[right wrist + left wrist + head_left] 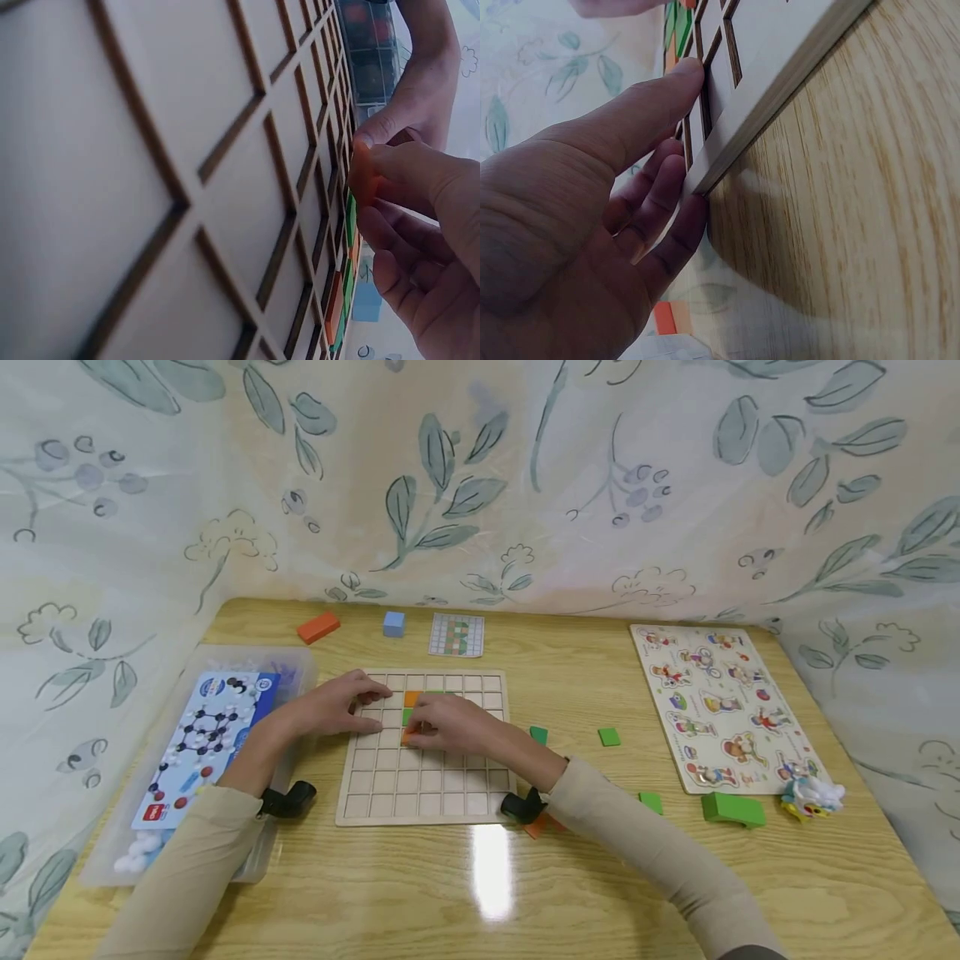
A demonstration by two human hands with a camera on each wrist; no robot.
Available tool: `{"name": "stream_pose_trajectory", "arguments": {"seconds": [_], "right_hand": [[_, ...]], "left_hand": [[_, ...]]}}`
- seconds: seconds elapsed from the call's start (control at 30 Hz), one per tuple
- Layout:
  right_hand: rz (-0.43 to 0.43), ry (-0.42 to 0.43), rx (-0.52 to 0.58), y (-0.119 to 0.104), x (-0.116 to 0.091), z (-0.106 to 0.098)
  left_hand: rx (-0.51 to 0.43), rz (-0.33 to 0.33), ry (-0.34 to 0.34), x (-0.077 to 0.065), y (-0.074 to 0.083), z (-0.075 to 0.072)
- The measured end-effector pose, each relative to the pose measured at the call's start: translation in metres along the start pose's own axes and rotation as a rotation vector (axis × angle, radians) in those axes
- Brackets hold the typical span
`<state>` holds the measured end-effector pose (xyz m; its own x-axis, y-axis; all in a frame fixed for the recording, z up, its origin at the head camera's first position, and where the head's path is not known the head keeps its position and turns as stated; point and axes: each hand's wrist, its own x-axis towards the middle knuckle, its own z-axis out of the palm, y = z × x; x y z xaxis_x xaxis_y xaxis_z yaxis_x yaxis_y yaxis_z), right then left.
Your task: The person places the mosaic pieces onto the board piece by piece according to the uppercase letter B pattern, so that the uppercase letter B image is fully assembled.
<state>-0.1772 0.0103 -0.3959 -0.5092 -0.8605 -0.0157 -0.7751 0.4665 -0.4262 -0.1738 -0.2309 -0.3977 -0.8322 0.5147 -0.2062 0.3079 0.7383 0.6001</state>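
Note:
A wooden grid board (pixel 420 819) lies in front of the person. Between thumb and fingertips, the right hand (pixel 456 723) pinches an orange tile (pixel 364 176), held on edge close over the board's squares. Just beyond it, an orange tile (pixel 412 698) and a green tile (pixel 407 717) sit in the grid, with more tiles partly hidden behind the right hand. At the board's left side rests the left hand (pixel 330 706), thumb on the top face and loosely bent fingers against the edge, as the left wrist view shows.
Loose green tiles (pixel 609 737) and orange tiles (pixel 535 829) lie right of the board. Behind it are a pattern card (pixel 457 647), a blue cube (pixel 393 624) and a red block (pixel 318 627). A plastic box (pixel 258 860) stands left; a picture puzzle (pixel 720 727) and green block (pixel 733 809) lie right.

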Motion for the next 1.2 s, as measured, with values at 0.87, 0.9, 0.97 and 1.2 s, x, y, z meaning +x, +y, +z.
{"name": "stream_pose_trajectory", "arguments": {"seconds": [0.87, 0.9, 0.97, 1.2], "right_hand": [[-0.065, 0.033, -0.018, 0.0022, -0.0003, 0.0005], [-0.064, 0.033, -0.017, 0.0024, -0.0006, 0.0004], [-0.063, 0.03, -0.013, 0.0029, -0.0008, 0.0004], [-0.062, 0.021, -0.074, 0.0007, -0.0004, 0.001]], "left_hand": [[0.003, 0.017, 0.007, -0.0003, -0.0014, 0.0002], [0.005, 0.02, 0.008, -0.0003, -0.0014, 0.0], [0.006, 0.025, 0.009, -0.0002, -0.0013, 0.0], [0.004, 0.03, 0.01, -0.0009, -0.0003, 0.0008]]}}
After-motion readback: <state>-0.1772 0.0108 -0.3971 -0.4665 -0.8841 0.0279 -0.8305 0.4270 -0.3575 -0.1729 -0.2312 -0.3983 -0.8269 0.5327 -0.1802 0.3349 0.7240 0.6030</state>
